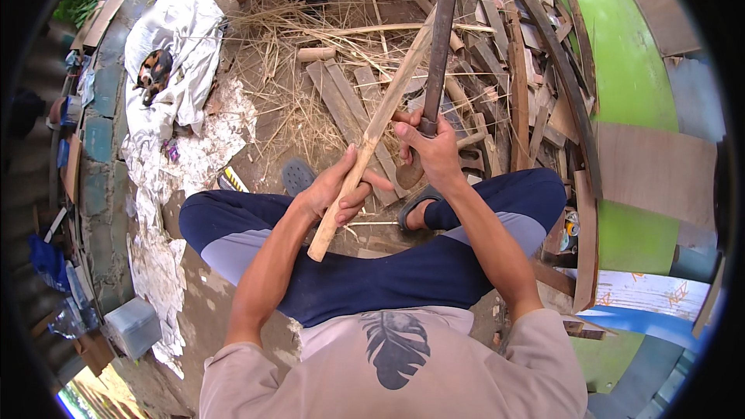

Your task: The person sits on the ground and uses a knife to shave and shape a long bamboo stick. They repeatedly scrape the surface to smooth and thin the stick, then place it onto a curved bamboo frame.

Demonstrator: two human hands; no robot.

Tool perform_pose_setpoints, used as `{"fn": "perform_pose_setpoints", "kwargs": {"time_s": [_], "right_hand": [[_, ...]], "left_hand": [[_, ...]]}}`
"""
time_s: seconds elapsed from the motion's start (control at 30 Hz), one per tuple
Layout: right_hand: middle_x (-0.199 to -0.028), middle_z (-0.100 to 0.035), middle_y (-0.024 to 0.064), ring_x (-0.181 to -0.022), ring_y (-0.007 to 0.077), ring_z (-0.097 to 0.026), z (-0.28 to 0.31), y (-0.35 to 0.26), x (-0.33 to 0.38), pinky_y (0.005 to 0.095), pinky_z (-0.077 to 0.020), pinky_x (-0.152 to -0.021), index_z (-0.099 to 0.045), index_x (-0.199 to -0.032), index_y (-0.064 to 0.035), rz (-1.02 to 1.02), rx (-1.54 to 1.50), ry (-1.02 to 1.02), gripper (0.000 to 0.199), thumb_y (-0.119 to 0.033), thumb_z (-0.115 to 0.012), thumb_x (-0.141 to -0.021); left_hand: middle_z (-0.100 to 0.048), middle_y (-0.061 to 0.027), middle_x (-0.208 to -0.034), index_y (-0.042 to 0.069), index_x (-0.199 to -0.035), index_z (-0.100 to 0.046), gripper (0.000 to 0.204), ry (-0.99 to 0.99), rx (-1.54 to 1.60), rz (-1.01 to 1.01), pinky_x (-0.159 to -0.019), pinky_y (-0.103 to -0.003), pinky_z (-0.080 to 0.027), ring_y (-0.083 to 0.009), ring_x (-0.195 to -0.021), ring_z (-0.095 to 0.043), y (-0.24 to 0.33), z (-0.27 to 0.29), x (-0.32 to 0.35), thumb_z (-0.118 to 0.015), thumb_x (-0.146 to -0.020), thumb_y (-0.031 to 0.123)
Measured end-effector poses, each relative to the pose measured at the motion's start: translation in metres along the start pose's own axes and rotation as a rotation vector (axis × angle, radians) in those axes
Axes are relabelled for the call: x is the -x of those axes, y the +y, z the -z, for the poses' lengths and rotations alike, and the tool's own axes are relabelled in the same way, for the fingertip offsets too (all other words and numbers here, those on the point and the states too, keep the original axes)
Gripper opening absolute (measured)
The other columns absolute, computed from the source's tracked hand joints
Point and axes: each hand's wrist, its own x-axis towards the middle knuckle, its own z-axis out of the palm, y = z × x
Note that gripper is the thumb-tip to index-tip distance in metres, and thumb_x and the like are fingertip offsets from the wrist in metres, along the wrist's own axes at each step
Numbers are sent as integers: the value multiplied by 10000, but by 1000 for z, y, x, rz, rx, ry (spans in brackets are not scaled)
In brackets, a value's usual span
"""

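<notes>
My left hand [339, 190] is closed around the lower part of a long, pale wooden stick [396, 93], which slants up and to the right from above my lap. In my right hand [431, 147] is a machete [442, 39] with a long dark blade and a wooden handle [410, 173]. Its blade points away from me, beside the stick and crossing it near the far end. The fingers of my right hand wrap the handle close to the blade, partly hidden behind it and the stick.
Planks and curved timber [535, 77] lie heaped at the right, by a green panel [632, 54]. Straw-like shavings [272, 46] cover the ground ahead. On a white cloth [182, 23] at the left lies a calico cat [154, 75]. A clear plastic box [133, 327] stands lower left.
</notes>
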Motion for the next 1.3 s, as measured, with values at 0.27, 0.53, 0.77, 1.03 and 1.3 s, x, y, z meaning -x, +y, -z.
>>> {"fn": "perform_pose_setpoints", "kwargs": {"time_s": [0.27, 0.53, 0.77, 1.03, 1.3], "right_hand": [[-770, -597, 34, -559, 99, -569, -4, 4, -4, 243, -453, -483, -497, -938, -85, -45, -25, 47, 287, -93, -769, -848], [-686, -557, -7, -547, 88, -547, 8, 15, -14, 237, -454, -478, -506, -923, -102, -22, 94, 102, 280, -85, -774, -843], [-656, -544, -21, -513, 59, -510, 9, 22, -19, 220, -409, -458, -504, -918, -93, 7, 178, 151, 272, -113, -767, -857], [-648, -537, -25, -510, 56, -497, 14, 28, -27, 217, -407, -459, -509, -918, -94, 37, 187, 197, 274, -128, -773, -855], [-649, -532, -25, -509, 60, -503, 21, 30, -34, 223, -406, -448, -511, -915, -86, 77, 225, 245, 282, -141, -780, -852]], "left_hand": [[-317, 45, -405, -94, -1024, -650, 881, 124, -37, -43, -304, -229, -372, -108, -297, -402, -1, -13, -9, -137, -1020, 622], [-403, 25, -469, -85, -1007, -623, 808, 158, -185, 8, -323, -182, -419, -80, -325, -436, 4, -13, -16, -136, -1046, 558], [-516, 7, -625, -1, -1021, -602, 556, 265, -222, -85, -367, -176, -431, -58, -411, -495, 1, -12, -19, -362, -1044, 500], [-558, 17, -682, 22, -1049, -620, 400, 422, -345, -121, -434, -163, -420, -28, -488, -500, 3, -10, -18, -515, -1021, 407], [-583, 19, -770, -21, -1270, -612, 482, 511, -691, -200, -648, -237, -427, -53, -688, -501, 6, -18, -10, -664, -932, 318]]}}
